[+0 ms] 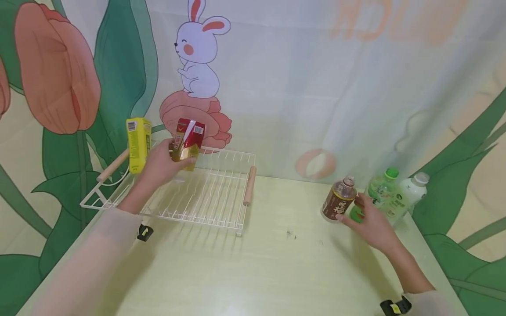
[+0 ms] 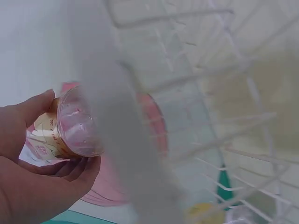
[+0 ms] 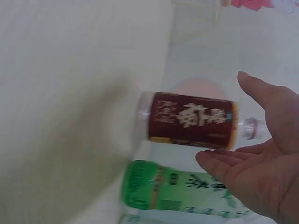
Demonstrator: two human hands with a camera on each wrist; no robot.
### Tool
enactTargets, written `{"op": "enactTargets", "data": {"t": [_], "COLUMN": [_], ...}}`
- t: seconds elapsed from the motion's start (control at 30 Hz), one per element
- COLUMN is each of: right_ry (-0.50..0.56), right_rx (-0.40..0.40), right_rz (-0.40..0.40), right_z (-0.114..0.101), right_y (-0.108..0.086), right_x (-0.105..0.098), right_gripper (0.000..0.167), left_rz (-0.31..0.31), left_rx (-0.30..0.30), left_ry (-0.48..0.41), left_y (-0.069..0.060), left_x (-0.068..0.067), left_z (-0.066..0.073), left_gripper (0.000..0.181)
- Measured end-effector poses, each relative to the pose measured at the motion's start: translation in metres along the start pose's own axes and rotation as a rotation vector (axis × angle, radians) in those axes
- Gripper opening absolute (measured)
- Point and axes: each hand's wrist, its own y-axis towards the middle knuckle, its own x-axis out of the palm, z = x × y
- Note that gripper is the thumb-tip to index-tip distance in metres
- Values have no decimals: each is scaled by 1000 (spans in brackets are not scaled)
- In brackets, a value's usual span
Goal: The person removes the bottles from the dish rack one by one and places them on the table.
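Observation:
My left hand grips a red and gold package above the back of a white wire rack. In the left wrist view, the package's clear round plastic end faces the camera, with thumb and fingers curled about its side. At the right, my right hand is around a clear bottle with a brown label, which stands on the table. The right wrist view shows the thumb and fingers spread apart beside the brown-labelled bottle, with a gap between thumb and bottle.
A yellow carton stands upright at the rack's left side. Wooden handles run along both rack ends. Right of the brown-labelled bottle stand a green-capped bottle and a white-capped bottle. A printed curtain hangs behind the table.

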Motion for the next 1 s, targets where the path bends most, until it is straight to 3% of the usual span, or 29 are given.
{"op": "enactTargets", "data": {"t": [0.13, 0.33, 0.47, 0.73, 1.0], "right_ry": [-31, -95, -143, -184, -256], "right_rx": [-17, -149, -230, -346, -469], "right_rz": [14, 76, 123, 180, 180], "right_z": [-23, -50, -74, -129, -158], "right_y": [-7, -8, -11, -16, -6], "right_x": [-15, -31, -33, -18, 14], "right_gripper": [115, 107, 100, 94, 100], "left_rz": [-10, -46, -64, -110, -137], "left_rx": [112, 280, 366, 479, 591], "left_ry": [-30, -43, 2, 133, 265], "left_y": [-15, -36, -50, -69, -77], "left_x": [1, 8, 18, 45, 65], "left_z": [27, 60, 79, 103, 117], "left_gripper": [83, 78, 83, 80, 74]}}
